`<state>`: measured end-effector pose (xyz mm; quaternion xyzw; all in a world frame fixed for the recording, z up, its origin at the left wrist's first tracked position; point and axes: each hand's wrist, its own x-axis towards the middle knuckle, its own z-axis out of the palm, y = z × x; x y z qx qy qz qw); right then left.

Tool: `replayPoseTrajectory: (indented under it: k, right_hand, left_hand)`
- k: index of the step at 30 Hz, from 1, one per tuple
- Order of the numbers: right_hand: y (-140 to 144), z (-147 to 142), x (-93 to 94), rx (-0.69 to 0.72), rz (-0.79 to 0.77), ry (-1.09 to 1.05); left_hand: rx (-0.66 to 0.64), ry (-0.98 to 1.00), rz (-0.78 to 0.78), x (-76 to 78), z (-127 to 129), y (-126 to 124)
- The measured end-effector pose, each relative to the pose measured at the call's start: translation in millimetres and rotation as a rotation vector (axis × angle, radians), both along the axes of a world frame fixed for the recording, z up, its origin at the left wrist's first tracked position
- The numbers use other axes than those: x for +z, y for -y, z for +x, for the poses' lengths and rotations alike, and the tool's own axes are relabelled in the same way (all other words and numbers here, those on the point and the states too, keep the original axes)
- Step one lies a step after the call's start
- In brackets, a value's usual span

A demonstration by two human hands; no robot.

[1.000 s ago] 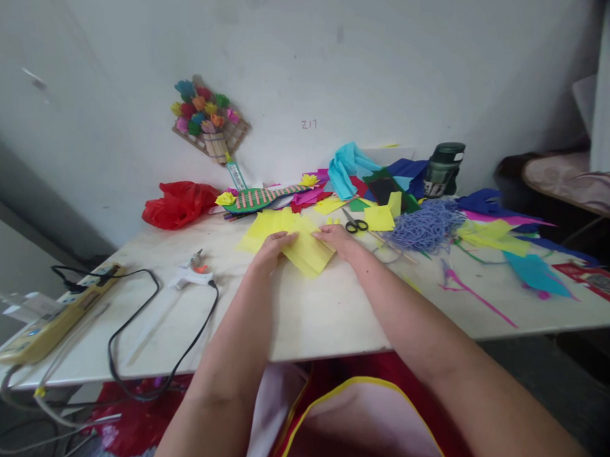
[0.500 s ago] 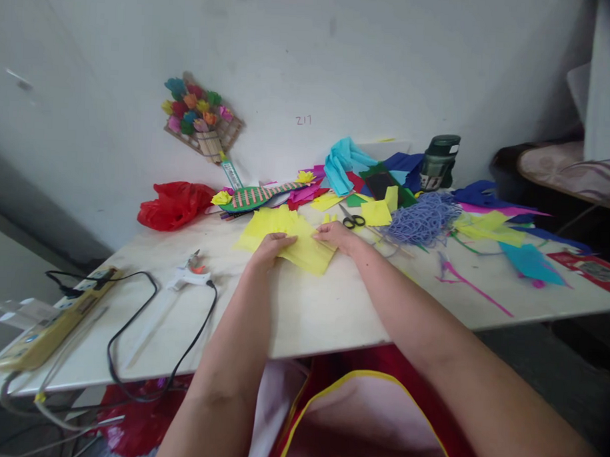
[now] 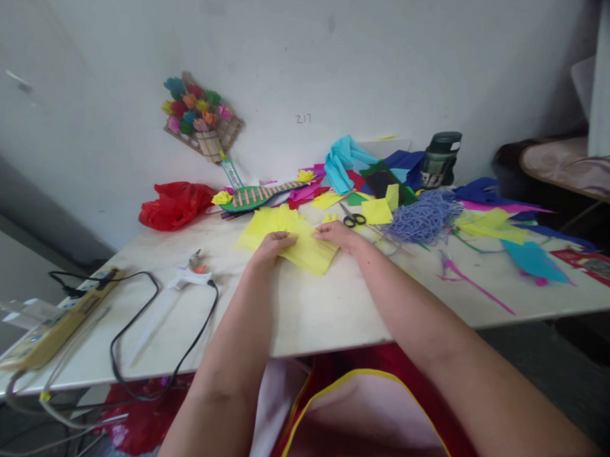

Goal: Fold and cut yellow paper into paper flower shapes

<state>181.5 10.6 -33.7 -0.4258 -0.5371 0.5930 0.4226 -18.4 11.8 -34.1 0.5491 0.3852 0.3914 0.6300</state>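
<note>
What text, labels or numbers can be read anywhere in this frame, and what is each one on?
"Z17" or "217", small reddish marks on the white wall; the first character is unclear.
Dark green bottle: a pale label, too blurred to read.
Red card at the table's right edge: print too small to read.
Yellow power strip: markings unreadable.
Yellow paper under the left hand and right hand: no text.

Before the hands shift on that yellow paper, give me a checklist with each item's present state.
1. Left hand rests on the yellow paper: ok.
2. Right hand touches the paper's far edge: ok.
3. Paper lies flat on the table: ok.
4. Scissors lie apart from both hands: ok.
5. Glue gun lies apart from the paper: ok.
6. Crease sharpness under the fingers: cannot tell.
</note>
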Motion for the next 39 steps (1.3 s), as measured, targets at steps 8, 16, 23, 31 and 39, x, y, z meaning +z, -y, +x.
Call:
replayPoseTrajectory:
  k: [8,16,23,31,39]
  right_hand:
    - [-0.4,-0.9,-0.7,-0.04,0.028,-0.018]
    - [-3.9,0.7,-2.8,-0.029,0.015,-0.088]
    - [-3.4,1.3,-2.0,0.001,0.007,-0.144]
    - [-1.4,0.0,-0.9,0.004,0.033,-0.138]
    - [-0.3,-1.3,1.1,0.012,0.029,-0.134]
  left_hand:
    - [0.008,-0.002,-0.002,-0.3,-0.9,-0.3]
    - [0.024,0.041,-0.015,2.3,0.5,2.1]
    - [0.059,0.111,-0.007,2.0,1.5,0.3]
    - [0.103,0.076,-0.001,0.9,1.2,-0.9]
    - [0.092,0.079,0.0,1.1,1.7,-0.6]
